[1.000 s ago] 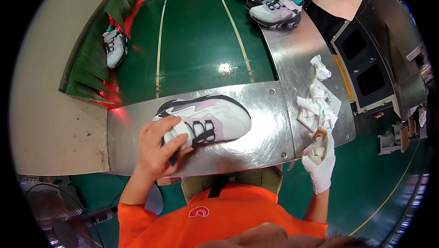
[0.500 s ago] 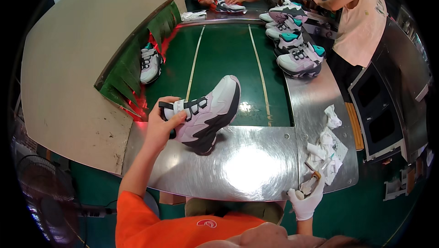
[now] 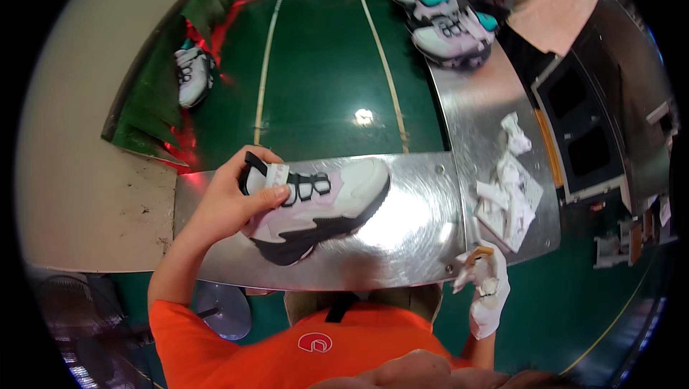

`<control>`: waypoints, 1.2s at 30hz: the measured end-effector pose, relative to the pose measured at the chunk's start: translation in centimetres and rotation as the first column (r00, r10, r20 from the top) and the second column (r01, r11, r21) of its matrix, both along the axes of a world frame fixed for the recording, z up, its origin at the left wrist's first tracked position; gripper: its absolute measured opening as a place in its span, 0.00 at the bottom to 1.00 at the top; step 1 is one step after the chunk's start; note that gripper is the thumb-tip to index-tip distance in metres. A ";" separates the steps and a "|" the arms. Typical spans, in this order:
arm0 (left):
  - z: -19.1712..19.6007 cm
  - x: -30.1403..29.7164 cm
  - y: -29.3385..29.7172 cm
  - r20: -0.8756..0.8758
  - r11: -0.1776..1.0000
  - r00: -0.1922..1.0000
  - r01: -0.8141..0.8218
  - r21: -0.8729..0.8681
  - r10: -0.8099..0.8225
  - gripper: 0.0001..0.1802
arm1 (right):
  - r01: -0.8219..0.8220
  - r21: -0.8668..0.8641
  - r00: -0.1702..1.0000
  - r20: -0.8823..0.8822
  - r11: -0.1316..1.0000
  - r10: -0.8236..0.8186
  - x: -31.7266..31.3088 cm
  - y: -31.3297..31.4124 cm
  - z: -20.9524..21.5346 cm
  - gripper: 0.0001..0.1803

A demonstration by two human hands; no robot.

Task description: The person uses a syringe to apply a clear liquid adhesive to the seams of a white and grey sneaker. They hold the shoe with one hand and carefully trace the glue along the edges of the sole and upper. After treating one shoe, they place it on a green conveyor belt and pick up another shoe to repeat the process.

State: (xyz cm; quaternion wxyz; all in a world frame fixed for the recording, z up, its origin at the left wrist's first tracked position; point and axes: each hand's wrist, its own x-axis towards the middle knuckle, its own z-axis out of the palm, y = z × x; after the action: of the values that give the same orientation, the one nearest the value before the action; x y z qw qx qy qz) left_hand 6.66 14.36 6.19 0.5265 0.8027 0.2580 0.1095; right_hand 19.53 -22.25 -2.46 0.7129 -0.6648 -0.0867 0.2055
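A white sneaker with pale lilac panels, black laces and a thick black sole is gripped by my bare left hand. My thumb presses on its white tongue, and the fingers wrap round the collar at the heel end. The toe points right, low over the steel table edge; I cannot tell whether the sole touches it. At the table's right front corner, my right hand, in a white glove, curls around a crumpled off-white thing with a tan strip. What exactly that is stays unclear.
A green conveyor belt with two pale lines runs beyond the steel. One sneaker lies by the green strip curtain at left. Several sneakers crowd the right ledge, nearer which lie crumpled white cloths. A person stands far right.
My left hand has lowered the sneaker toward the steel and turned it from toe-up to nearly level. My right hand stays near the corner, its wrist turned. The view has tilted downward.
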 end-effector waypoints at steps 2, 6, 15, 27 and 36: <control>0.7 1.2 -1.3 -0.112 0.997 0.991 0.081 0.016 -0.078 0.23 | -0.177 0.380 0.976 -0.049 0.908 0.211 -0.4 -0.6 -0.8 0.57; 1.2 2.7 -2.5 -0.243 0.990 0.961 0.142 0.012 -0.135 0.24 | -0.375 0.576 0.901 0.044 0.726 0.431 -0.5 0.6 -1.8 0.64; 0.6 2.4 -2.4 -0.155 0.990 0.979 0.139 0.021 -0.134 0.23 | -0.456 0.509 0.863 0.051 0.730 0.503 -0.8 2.0 -2.2 0.41; 0.4 2.4 -2.4 -0.148 0.990 0.980 0.137 0.024 -0.132 0.22 | -0.440 0.515 0.835 -0.068 0.736 0.547 -0.6 1.7 -3.1 0.62; 0.3 2.3 -2.2 -0.129 0.989 0.981 0.148 0.029 -0.143 0.22 | -0.522 0.414 0.825 0.024 0.746 0.565 -0.3 1.5 -2.0 0.61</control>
State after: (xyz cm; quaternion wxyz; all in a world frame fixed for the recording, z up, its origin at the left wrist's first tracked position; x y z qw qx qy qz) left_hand 8.96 12.15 6.50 0.5001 0.8346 0.2294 0.0245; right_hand 19.22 -20.75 -4.42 0.7464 -0.4378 -0.2803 0.4155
